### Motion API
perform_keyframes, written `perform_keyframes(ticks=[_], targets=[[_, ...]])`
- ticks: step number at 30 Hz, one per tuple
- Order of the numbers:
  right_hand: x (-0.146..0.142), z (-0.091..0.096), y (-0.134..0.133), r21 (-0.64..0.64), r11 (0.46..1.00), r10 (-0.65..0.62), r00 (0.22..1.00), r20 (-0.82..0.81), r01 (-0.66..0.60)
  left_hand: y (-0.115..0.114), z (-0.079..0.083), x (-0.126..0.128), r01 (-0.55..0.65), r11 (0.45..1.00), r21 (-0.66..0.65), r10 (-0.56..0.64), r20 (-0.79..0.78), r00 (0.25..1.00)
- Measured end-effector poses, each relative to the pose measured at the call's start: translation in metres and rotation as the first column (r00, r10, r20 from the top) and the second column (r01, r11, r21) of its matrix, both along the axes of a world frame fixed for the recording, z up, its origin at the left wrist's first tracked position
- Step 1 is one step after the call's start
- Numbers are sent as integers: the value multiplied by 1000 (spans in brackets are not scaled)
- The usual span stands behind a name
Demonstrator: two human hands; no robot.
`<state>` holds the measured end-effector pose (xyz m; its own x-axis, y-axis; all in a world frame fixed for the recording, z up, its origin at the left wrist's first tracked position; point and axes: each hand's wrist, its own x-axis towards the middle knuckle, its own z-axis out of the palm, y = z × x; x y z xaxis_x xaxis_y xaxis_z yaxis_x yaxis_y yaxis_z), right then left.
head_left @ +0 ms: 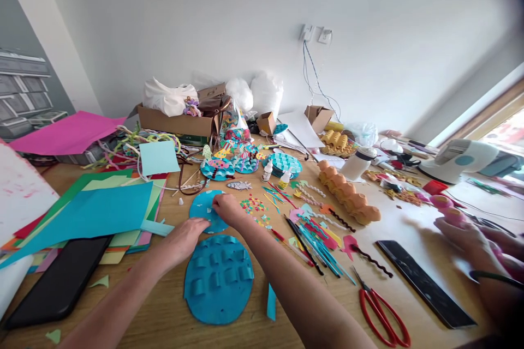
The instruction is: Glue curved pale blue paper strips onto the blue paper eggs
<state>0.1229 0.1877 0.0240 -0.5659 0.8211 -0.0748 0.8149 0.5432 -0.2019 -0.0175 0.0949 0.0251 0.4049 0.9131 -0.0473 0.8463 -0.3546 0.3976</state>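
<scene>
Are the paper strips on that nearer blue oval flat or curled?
Curled: the strips arch up from the blue oval in rows of raised loops, with darker shading beside them.

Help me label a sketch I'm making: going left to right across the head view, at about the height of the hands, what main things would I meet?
Blue paper sheet → left hand → right hand → scattered small colored bits → orange egg carton → another person's hand.
</scene>
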Motion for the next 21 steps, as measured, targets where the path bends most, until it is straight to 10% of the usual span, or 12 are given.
perform_keyframes(ticks=[21], targets=[[-7,4,-15,129,934,305,931,199,-334,-1,-5,-1,-1,1000,7,1,11,1000]])
